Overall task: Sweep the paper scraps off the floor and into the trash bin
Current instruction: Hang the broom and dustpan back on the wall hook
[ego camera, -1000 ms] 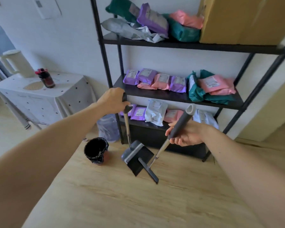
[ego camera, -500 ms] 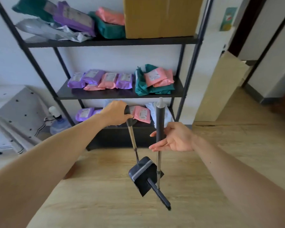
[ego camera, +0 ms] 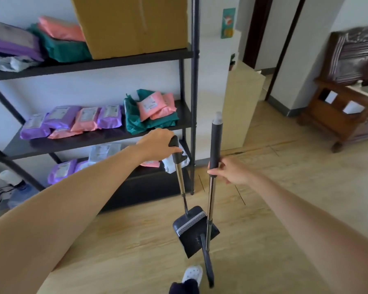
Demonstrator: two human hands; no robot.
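Note:
My left hand (ego camera: 157,143) grips the black top of a long-handled dustpan (ego camera: 194,230), whose dark pan with a white comb edge hangs just above the wooden floor. My right hand (ego camera: 232,171) holds the broom (ego camera: 215,141) by its dark grip, fingers loosely curled round it. The broom stands nearly upright, its narrow black head (ego camera: 207,264) low beside the pan. No paper scraps and no trash bin show in this view.
A black metal shelf rack (ego camera: 192,102) with purple, pink and green parcels and a cardboard box (ego camera: 132,24) stands to the left. A pale board (ego camera: 240,107) leans on the wall. A carved wooden bench (ego camera: 344,98) is at the right. My white shoe (ego camera: 192,273) shows below.
The view has swung right: the covered table, water jug and black bin have left the frame. The broom went from tilted to upright, and my right hand closed round it again.

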